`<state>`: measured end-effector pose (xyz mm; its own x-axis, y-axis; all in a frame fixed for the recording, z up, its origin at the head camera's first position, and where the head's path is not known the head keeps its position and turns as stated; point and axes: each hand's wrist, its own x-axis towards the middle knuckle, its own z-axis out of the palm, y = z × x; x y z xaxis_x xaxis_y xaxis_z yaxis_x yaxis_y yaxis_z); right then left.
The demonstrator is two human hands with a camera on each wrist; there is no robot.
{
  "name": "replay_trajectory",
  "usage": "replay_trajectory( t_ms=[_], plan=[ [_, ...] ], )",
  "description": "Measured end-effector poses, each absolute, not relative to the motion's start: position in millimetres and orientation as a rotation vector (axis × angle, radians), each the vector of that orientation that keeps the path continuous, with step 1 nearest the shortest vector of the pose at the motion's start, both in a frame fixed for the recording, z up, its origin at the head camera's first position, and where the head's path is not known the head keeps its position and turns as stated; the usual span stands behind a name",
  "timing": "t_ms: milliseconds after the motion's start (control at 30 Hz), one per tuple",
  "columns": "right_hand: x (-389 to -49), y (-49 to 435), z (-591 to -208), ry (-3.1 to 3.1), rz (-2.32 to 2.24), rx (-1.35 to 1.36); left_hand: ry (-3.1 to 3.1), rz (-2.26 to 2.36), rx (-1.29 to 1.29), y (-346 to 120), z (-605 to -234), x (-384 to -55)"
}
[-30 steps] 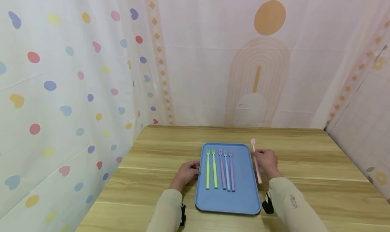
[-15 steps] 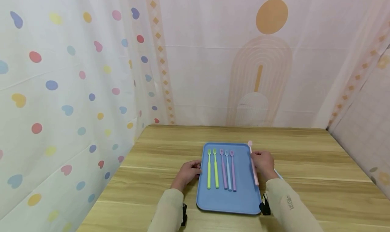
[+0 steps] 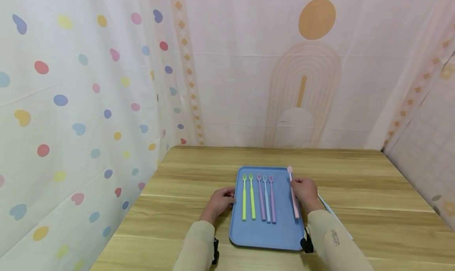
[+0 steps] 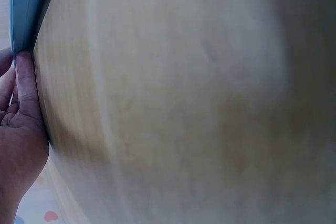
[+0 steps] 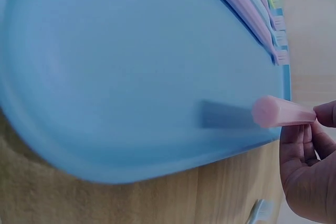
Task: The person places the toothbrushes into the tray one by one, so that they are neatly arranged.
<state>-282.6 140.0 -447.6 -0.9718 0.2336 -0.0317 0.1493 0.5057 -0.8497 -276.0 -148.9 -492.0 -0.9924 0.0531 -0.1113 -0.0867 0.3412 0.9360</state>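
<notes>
My right hand (image 3: 305, 192) pinches a pink toothbrush (image 3: 294, 206) over the right side of the blue tray (image 3: 263, 239). In the right wrist view its handle end (image 5: 268, 112) hangs above the tray and casts a shadow. My left hand (image 3: 219, 203) holds the tray's left edge; the left wrist view shows its fingers (image 4: 26, 77) at the tray wall. Several toothbrushes lie in the tray, heads away from me: two yellow-green, the left one (image 3: 244, 204) outermost, then a purple one (image 3: 262, 204), a light blue one (image 3: 267, 204) and another purple one (image 3: 272, 204).
Another light blue toothbrush (image 3: 328, 208) lies on the wooden table (image 3: 384, 207) to the right, partly hidden by my right forearm. Curtains (image 3: 227, 97) hang behind the table and at both sides.
My right hand has moved left with the pink toothbrush, from beside the tray to above its right side. The light blue toothbrush on the table has come into view. The left hand stays put.
</notes>
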Motion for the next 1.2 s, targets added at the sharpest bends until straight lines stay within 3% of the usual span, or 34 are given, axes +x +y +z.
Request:
replay_trajectory(
  t_ms=[1200],
  plan=[
    [-285.8,134.9,-456.2,-2.688,1.475,-0.393,2.487,1.726,-0.027,-149.5,-492.0,-274.9]
  ],
)
